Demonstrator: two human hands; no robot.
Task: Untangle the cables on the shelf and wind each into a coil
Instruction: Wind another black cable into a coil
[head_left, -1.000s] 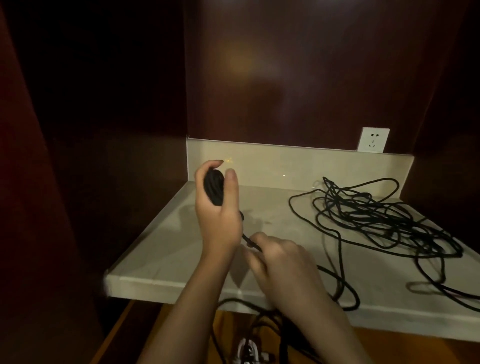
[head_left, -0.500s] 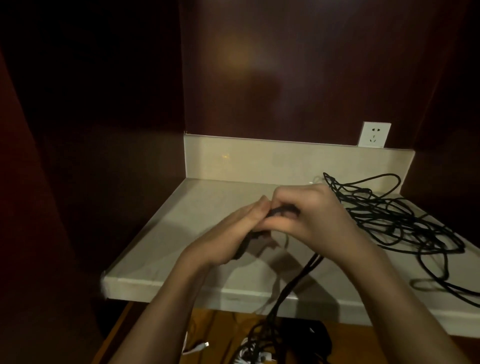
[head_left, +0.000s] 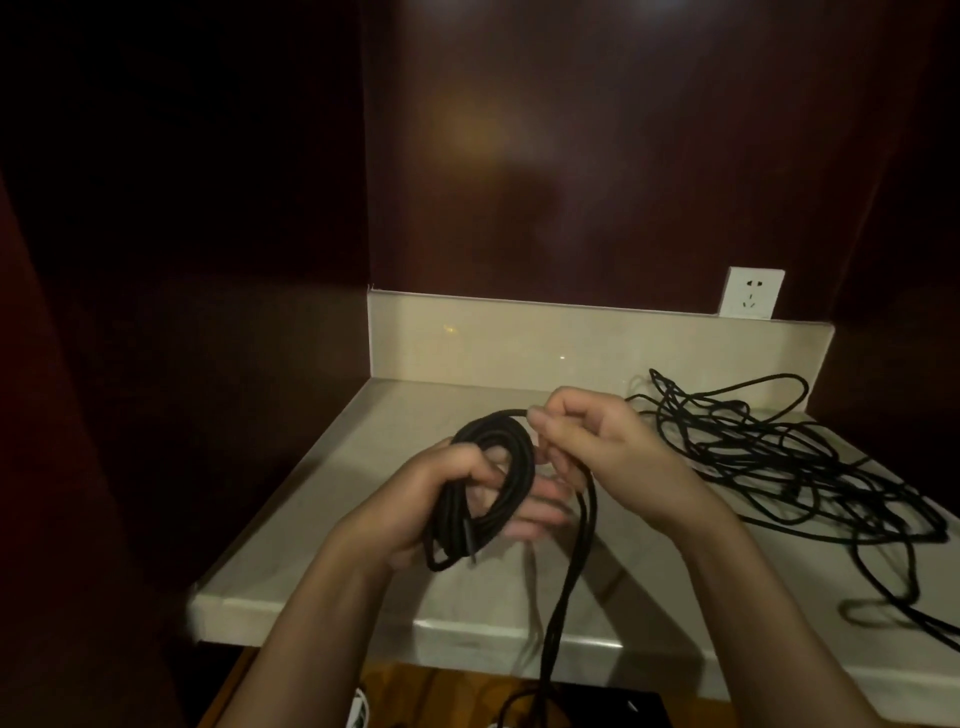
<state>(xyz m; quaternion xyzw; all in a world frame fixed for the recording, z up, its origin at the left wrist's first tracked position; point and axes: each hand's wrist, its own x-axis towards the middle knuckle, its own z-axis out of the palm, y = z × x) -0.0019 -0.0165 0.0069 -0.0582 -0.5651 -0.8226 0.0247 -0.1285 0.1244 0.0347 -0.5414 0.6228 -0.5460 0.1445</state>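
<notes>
Rightward, tangled cables (head_left: 789, 462) beneath socket (head_left: 751, 300)

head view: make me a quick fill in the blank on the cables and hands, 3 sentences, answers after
1. The wound black coil is held in the ____ hand.
2. The right hand pinches a strand that hangs down past the shelf's ____ edge.
3. The loose tangle of cable lies on the shelf to the ____ of both hands, below the white wall socket.

Missing words: left; front; right
</notes>
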